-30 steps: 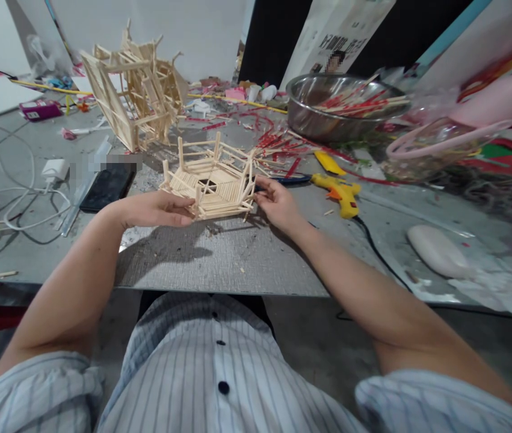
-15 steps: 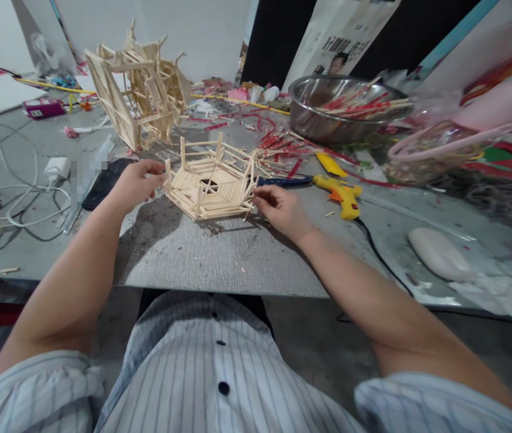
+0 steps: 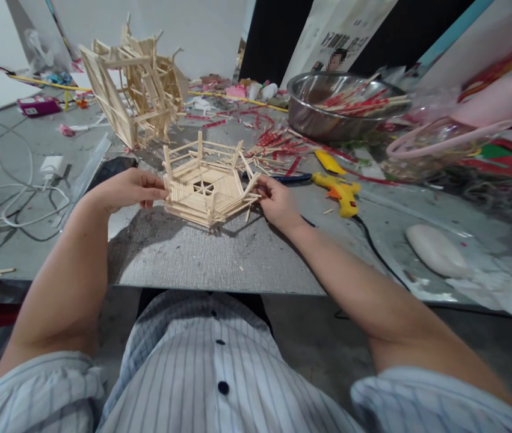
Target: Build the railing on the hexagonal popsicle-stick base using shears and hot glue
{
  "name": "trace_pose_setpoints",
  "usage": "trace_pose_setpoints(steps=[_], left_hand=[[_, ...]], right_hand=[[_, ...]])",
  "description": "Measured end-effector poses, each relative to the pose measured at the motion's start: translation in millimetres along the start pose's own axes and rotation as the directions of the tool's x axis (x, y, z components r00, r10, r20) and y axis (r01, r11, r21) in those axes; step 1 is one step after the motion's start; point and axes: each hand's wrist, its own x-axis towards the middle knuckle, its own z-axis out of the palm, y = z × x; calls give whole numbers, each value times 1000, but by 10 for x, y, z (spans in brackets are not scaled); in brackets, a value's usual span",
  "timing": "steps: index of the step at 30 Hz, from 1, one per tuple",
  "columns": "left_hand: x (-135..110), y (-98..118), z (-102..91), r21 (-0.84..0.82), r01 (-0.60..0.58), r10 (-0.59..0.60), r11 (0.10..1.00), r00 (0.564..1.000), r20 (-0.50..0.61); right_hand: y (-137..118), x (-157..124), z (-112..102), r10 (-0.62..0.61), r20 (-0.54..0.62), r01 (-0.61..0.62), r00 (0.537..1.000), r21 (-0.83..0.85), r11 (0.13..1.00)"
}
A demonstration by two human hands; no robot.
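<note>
A hexagonal frame of thin pale wooden sticks (image 3: 188,207) sits on the table near its front edge. It has short upright posts at its corners and a small opening in its slatted floor. My left hand (image 3: 136,189) has its fingertips closed on the frame's left edge. At the right corner, my right hand (image 3: 278,201) pinches the frame between thumb and fingers, beside some projecting stick ends. Part of the right fingertips is hidden behind the sticks. A larger, taller stick structure (image 3: 141,84) stands behind, to the left.
Right of the frame lie a yellow glue gun (image 3: 341,191) with a black cord and a white oval object (image 3: 436,249). Farther back, a steel bowl (image 3: 310,114) holds red-marked sticks. A white charger (image 3: 53,167) with looped cable and a dark phone-like object (image 3: 111,171) lie left.
The hexagonal frame has turned: its back posts have shifted left and its near post right. My left hand's fingers have come together against its left edge.
</note>
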Motion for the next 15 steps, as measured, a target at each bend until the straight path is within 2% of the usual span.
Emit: trace_pose_setpoints(steps=[4, 6, 8, 11, 15], left_hand=[[-3, -38, -43, 12, -25, 24, 1000, 998, 58], [5, -49, -42, 21, -29, 28, 999, 997, 71], [16, -52, -25, 17, -25, 23, 1000, 996, 91], [38, -54, 5, 21, -20, 17, 1000, 993, 114], [61, -72, 21, 33, -32, 28, 999, 993, 114]], right_hand=[[-60, -22, -65, 112, -107, -109, 988, 36, 993], [-136, -60, -138, 98, -61, -94, 993, 65, 993], [-204, -93, -201, 70, 36, -74, 997, 122, 990], [-245, -109, -234, 76, 151, -105, 986, 198, 975], [-218, -92, -198, 127, 189, -174, 974, 254, 951]])
